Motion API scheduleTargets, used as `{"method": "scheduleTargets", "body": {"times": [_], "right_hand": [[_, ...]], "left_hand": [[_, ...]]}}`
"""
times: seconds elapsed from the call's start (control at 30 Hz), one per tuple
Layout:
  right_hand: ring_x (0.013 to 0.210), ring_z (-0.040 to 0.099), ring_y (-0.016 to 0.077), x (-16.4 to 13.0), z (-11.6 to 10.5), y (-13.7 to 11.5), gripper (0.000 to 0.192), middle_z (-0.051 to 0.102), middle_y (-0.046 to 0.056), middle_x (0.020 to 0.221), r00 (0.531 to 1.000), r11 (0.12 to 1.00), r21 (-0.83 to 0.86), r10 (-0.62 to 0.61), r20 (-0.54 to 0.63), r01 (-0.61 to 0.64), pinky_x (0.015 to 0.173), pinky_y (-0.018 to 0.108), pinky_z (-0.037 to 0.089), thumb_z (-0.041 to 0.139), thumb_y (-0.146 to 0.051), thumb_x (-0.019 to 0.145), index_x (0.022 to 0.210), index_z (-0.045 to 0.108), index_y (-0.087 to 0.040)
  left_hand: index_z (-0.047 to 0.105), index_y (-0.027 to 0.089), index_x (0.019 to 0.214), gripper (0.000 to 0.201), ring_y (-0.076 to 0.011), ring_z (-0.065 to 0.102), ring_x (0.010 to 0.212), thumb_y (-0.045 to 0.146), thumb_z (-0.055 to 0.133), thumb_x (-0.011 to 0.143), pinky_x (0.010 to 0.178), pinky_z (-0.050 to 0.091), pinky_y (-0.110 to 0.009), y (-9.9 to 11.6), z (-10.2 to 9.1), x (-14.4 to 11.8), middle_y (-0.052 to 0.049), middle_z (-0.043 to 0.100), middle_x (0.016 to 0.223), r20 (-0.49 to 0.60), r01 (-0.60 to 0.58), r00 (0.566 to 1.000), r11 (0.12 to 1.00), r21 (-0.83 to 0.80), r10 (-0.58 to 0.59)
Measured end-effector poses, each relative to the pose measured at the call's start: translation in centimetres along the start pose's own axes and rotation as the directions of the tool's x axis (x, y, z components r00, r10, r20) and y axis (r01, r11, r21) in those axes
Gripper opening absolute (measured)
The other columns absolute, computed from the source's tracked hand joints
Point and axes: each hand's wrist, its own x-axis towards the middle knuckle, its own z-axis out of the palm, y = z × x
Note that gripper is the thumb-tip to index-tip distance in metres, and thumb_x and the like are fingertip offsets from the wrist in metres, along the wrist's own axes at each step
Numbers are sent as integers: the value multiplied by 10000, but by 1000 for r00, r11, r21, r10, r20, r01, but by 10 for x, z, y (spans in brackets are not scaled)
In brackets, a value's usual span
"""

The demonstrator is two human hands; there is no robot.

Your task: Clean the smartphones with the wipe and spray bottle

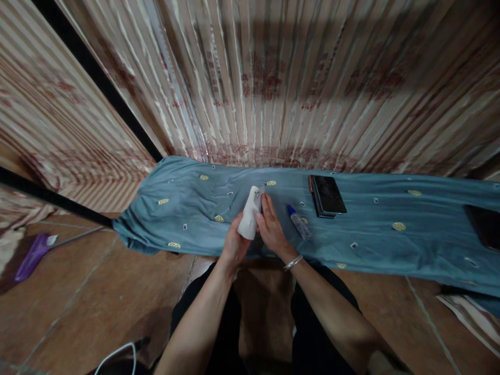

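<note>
Landmark for all places: the blue-capped bottle point(300, 223), lying on its side on the patterned blue cloth point(375, 229).

Position of work: you have the white cylinder point(249, 216) to the left of the bottle, near it but apart from it, tilted so its far end leans toward the bottle's side. Whether its underside touches the cloth cannot be told from above.

Fingers: your left hand point(235, 240) is curled round the near part of the cylinder and appears to bear it. Your right hand point(271, 227), between cylinder and bottle, has its fingers straight and close together, laid along the cylinder's side, over a clear piece point(261, 192) at the far end. Whether those fingers pinch the clear piece or only press on it, you cannot tell from this view.

Progress, by judgement: the cylinder is in hand and both your hands are engaged on it, so that stage counts as done. Handling looks mid-course rather than complete: the cylinder has not been released, and the clear piece is against it. Whether the two are joined or separate is too blurred to record.

Outstanding: both pieces remain to be let go. The bottle is out of your grip, blue cap on. The stacked devices point(327, 196), right of the bottle and farther from you, are untouched, as is a dark device point(483, 226) well to its right.
</note>
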Motion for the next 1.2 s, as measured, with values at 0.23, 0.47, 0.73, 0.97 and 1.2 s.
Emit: {"method": "scheduleTargets", "body": {"times": [0.23,0.47,0.73,0.97,1.2], "right_hand": [[1504,147,230,-18,6,-13,642,145,85,1636,987,989,-1,-150,51,151,1225,490,212,352,-349,997,1566,92,-205],[1505,143,223,-12,-11,-13,626,160,95,1632,994,993,-44,-107,-15,107,1225,476,219,339,-344,1001,1564,112,-189],[1500,169,212,-10,-27,-18,592,203,103,1620,996,997,-50,-60,-72,56,1228,463,204,313,-365,1007,1552,186,-173],[1491,205,199,-28,-6,-44,596,249,74,1609,996,995,51,-92,9,92,1224,453,236,346,-341,1002,1558,166,-225],[1489,213,215,-39,4,-65,627,248,109,1606,976,980,19,-201,82,200,1216,466,257,370,-308,996,1563,127,-191]], "left_hand": [[688,84,1067,320,-244,598,1199,259,549,837,1047,432,-315,6,-8,5,-120,738,1068,29,-10,1000,999,-32,11],[678,106,1140,347,-230,514,1304,207,553,832,1115,361,-315,-10,0,1,-103,687,1227,192,-10,981,999,49,0],[712,121,1004,271,-220,551,1262,175,589,768,1114,361,-323,-27,14,-1,-88,732,1100,81,67,994,997,28,-69],[708,150,941,208,-183,630,1131,153,557,799,1073,405,-302,-8,12,9,-38,742,946,-7,17,1000,998,-64,-18],[662,152,757,193,-201,654,1048,222,526,875,1028,441,-324,7,-15,35,-56,700,765,31,34,999,998,-60,-32]]}}
